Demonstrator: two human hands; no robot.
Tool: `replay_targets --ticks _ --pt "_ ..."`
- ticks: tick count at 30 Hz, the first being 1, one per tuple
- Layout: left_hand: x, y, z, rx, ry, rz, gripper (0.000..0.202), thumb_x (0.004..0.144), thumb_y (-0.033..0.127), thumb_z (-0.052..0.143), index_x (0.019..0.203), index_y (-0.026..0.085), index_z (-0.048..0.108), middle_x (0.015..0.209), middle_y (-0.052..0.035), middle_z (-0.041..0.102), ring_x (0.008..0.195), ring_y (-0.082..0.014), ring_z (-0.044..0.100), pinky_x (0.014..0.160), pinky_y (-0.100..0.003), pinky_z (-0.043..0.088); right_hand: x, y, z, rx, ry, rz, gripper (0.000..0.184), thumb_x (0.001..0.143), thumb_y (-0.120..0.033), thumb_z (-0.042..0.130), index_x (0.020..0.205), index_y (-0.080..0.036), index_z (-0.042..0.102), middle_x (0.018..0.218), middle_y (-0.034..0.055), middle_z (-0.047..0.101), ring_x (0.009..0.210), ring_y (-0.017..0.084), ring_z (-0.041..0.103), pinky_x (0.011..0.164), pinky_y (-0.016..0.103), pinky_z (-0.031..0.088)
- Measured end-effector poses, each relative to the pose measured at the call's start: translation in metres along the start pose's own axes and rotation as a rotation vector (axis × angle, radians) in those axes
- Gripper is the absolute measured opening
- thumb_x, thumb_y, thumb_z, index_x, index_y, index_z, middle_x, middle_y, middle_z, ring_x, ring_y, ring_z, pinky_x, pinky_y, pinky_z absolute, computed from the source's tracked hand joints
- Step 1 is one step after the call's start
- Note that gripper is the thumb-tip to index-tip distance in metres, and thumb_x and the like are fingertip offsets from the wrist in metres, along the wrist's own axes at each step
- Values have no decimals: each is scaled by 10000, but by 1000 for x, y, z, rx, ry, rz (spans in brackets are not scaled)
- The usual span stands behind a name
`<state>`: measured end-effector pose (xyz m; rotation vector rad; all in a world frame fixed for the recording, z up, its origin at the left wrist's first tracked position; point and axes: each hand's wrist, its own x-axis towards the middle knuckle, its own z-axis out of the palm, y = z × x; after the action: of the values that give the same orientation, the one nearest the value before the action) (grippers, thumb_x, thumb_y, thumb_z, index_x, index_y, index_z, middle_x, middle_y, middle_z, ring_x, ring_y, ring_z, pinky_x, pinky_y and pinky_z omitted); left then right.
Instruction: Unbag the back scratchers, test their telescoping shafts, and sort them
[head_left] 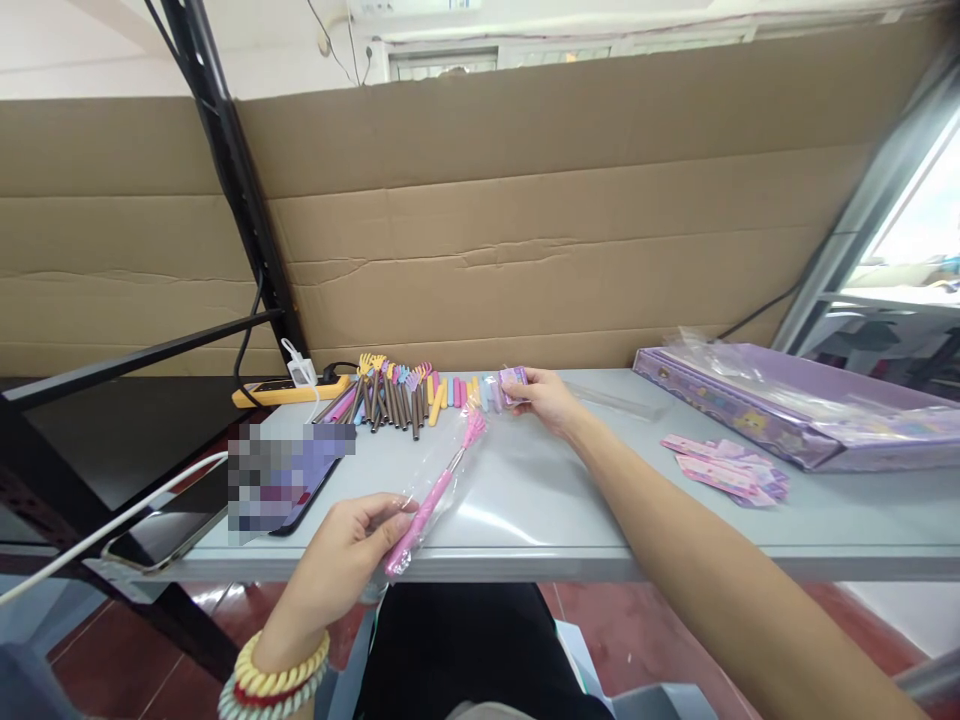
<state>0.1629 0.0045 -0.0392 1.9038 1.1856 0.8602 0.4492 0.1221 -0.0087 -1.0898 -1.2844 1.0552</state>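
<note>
A pink back scratcher (425, 508) with a short metal shaft lies slantwise in a clear plastic bag. My left hand (352, 550) pinches its handle end through the bag, near the table's front edge. Farther back, my right hand (546, 400) grips the bag's far end, where a small purple printed card (513, 382) shows between thumb and fingers. Behind the bag, loose scratcher parts (394, 398) with brown shafts and coloured claw heads lie in a pile. Beside them is a row of coloured handles (457, 391), partly covered by the bag.
Loose pink cards (727, 470) lie on the grey table (540, 500) at right, before a purple box (817, 430) with clear bags on it. On the left are phones (172, 515), a white cable and a yellow power strip (292, 390). Cardboard (562, 230) walls the back.
</note>
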Motion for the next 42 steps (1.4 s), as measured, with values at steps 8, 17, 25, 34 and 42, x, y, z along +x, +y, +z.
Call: replay_targets --ticks 8,17,25,34,42 --pt "0 4 0 -45 -2 -10 285 815 409 536 807 171 693 858 -33 693 812 -178 595 743 -243 449 3 -1 -1 4 -12 63 47 666 -184 597 675 -143 576 591 34 584 511 107 532 368 193 365" --pt "15 6 -12 -6 -104 -86 303 786 442 532 801 167 656 696 -8 648 617 -141 545 573 -238 411 8 7 -14 -400 -16 -146 509 657 -144 597 1163 -187 585 772 9 614 467 79 507 474 252 481" --pt "114 42 -38 384 -146 2 177 704 260 525 568 168 590 489 7 538 495 -132 505 513 -243 393 19 12 -39 -648 285 -246 577 688 -164 554 1265 -179 558 954 63 685 741 164 631 718 303 512" --pt "175 26 -20 631 153 287 295 768 184 449 878 177 722 800 -47 714 749 -174 620 722 -264 447 19 11 -81 -852 711 -106 333 666 -177 556 956 -135 714 910 119 703 896 246 625 788 329 466" --pt "168 7 -14 584 138 233 295 796 220 449 887 159 723 855 -56 718 791 -188 631 764 -273 458 17 -9 -83 -252 731 -252 227 591 -263 626 774 -133 652 647 24 608 555 125 529 504 245 418"
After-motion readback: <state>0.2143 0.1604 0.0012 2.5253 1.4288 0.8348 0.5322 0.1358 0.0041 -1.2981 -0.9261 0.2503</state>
